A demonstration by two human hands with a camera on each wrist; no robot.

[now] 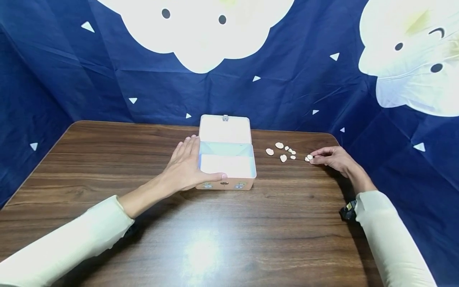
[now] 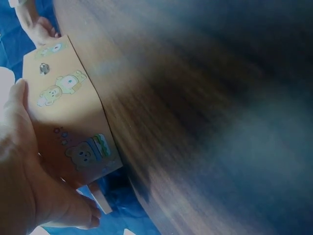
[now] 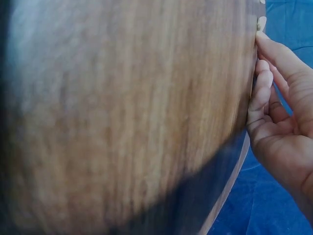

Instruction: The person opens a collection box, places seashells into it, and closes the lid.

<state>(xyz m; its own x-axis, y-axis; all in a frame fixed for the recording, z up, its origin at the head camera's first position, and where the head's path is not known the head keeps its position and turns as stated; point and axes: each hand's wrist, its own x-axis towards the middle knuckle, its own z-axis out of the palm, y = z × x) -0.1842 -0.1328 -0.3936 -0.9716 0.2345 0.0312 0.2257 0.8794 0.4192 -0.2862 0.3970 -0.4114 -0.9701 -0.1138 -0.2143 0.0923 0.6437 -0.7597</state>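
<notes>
An open pinkish tin box (image 1: 226, 183) with bear pictures stands at mid table, its hinged lid (image 1: 225, 129) tipped back. My left hand (image 1: 184, 167) rests along the box's left side with straight fingers, its thumb lying across the front rim. The bear-printed front (image 2: 58, 83) shows in the left wrist view. At the right, my right hand (image 1: 333, 159) pinches a small white pebble-like piece (image 1: 310, 157) between thumb and fingers, low over the table. Another white piece (image 1: 306, 159) lies right beside it. In the right wrist view the fingertips (image 3: 261, 38) touch a pale piece (image 3: 261, 23).
Several flat white pieces (image 1: 283, 158) of mixed sizes lie between the box and my right hand. The brown wooden table (image 1: 251, 235) has rounded far corners. A dark blue cloth (image 1: 161, 87) with white clouds and triangles hangs behind and at both sides.
</notes>
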